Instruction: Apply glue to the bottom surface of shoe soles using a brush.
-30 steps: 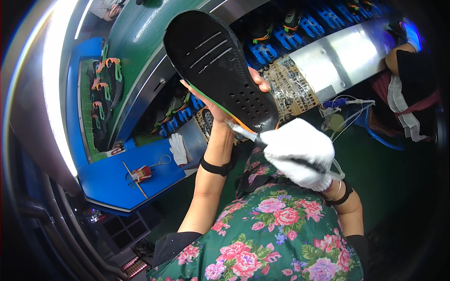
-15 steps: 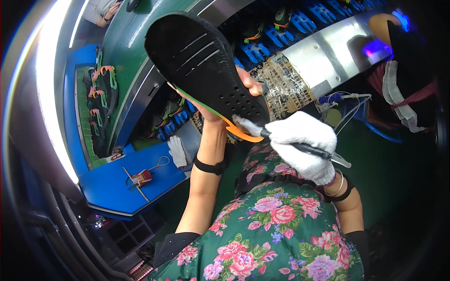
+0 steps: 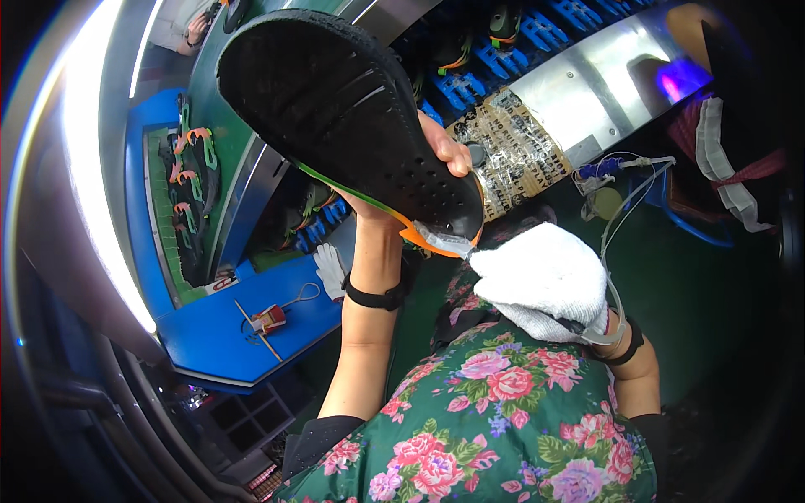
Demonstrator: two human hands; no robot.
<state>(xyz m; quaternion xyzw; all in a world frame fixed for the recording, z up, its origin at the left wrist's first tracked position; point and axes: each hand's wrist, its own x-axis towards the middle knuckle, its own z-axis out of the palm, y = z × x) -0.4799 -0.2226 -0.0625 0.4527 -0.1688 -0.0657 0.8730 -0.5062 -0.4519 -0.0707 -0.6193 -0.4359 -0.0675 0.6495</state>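
Note:
A large black shoe [image 3: 335, 109] is held up with its underside towards me. Small holes dot one end, and green and orange trim runs along its lower edge. My bare left hand [image 3: 446, 151] is closed round the shoe from behind, fingers curling over its right side. My right hand [image 3: 545, 285], in a white knit glove, is closed on a brush [image 3: 444, 241]. The pale bristles touch the shoe's rim beside the orange trim. Most of the handle is hidden in the glove; a clear tube [image 3: 619, 314] comes out at the wrist.
On the blue table [image 3: 201, 335] at left lie a white glove [image 3: 329, 270] and a red tool [image 3: 268, 320]. Several shoe parts fill a tray [image 3: 172, 243]. Blue holders [image 3: 503, 60] carry shoes beyond a metal ledge [image 3: 587, 80] with a taped cover. Another person's hand [image 3: 199, 27] shows top left.
The shoe has tilted and come up to the left, looking larger. The brush has slid along the orange rim towards the shoe's end, and my right hand has turned and moved slightly lower.

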